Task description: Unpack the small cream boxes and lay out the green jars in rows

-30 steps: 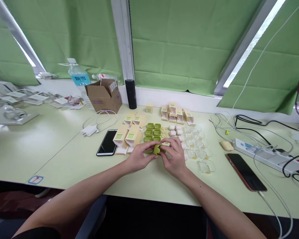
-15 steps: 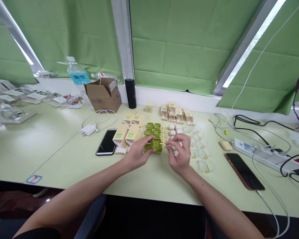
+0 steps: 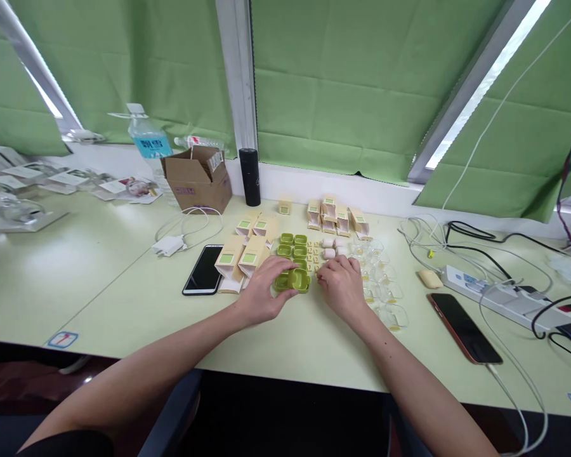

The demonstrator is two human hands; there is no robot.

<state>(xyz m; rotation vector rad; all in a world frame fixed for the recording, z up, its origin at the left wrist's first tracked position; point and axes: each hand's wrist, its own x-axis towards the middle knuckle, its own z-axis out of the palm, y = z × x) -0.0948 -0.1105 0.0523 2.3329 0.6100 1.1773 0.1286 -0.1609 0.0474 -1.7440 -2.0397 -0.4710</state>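
Between the thumb and fingers of my left hand (image 3: 265,293) is a small square green cup (image 3: 297,279), tilted so that its hollow shows. It hovers over the front of several matching green cups (image 3: 285,250) standing in two columns. My right hand (image 3: 341,284) is closed, back upward and fingertips down, at the near end of the rows of tiny yellow pieces (image 3: 316,252). Whatever its fingertips pinch is hidden. Beyond that hand lie several pale pink, marshmallow-like pieces (image 3: 329,253). To its right are clear plastic covers (image 3: 393,316) with yellow spots.
Cream cartons (image 3: 227,259) stand left of the cups beside a phone (image 3: 203,271); more cartons (image 3: 342,222) stand behind. A cardboard box (image 3: 197,181) and black flask (image 3: 250,178) line the back. To the right lie a power strip (image 3: 495,295), cables and another phone (image 3: 466,327).
My right hand has moved from the green cup's edge, where it pinched a small yellow piece, and turned downward beside the yellow rows. My left hand keeps the cup in nearly the same place.
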